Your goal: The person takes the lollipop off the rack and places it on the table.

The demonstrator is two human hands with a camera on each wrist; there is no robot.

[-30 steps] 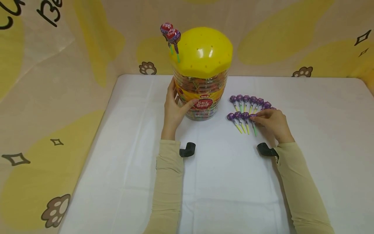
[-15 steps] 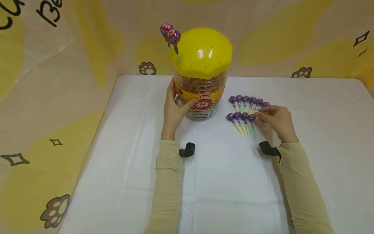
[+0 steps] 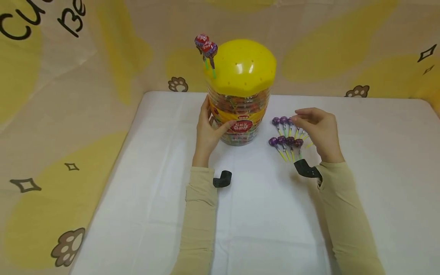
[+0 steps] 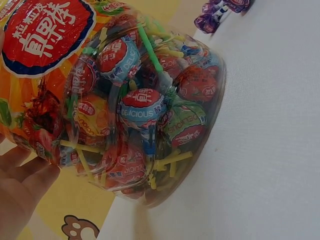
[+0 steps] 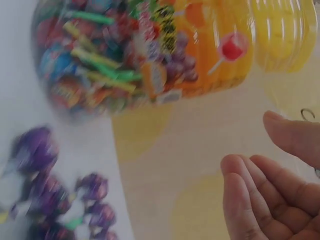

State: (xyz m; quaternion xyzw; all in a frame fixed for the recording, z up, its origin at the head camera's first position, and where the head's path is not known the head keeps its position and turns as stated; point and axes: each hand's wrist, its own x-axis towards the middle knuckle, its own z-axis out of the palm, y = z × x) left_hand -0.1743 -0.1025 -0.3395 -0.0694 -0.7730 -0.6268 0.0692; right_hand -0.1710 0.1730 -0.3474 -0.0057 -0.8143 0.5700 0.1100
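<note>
My left hand (image 3: 207,133) grips the side of a clear plastic jar (image 3: 256,114) full of wrapped lollipops, thumb on its orange label. The jar stands upright under a yellow domed lid (image 3: 244,68). Two lollipops (image 3: 209,49) with red-and-purple wrappers stick up from the lid's left side. My right hand (image 3: 323,131) hovers over the purple lollipops on the table, and in the right wrist view its thumb and fingers are apart with nothing between them. A front row of purple lollipops (image 3: 290,141) lies before a back row (image 3: 283,120), which the right hand partly hides.
A white cloth (image 3: 261,214) covers the table. Behind and to the left stands a yellow-and-beige patterned backdrop (image 3: 309,49). A black wrist mount shows at the left cuff (image 3: 222,179) and another at the right cuff (image 3: 306,169).
My right hand has let go of the front row's rightmost lollipop, lifted, and moved up and left over the back row. The left hand still holds the jar. The head view has shifted slightly.
</note>
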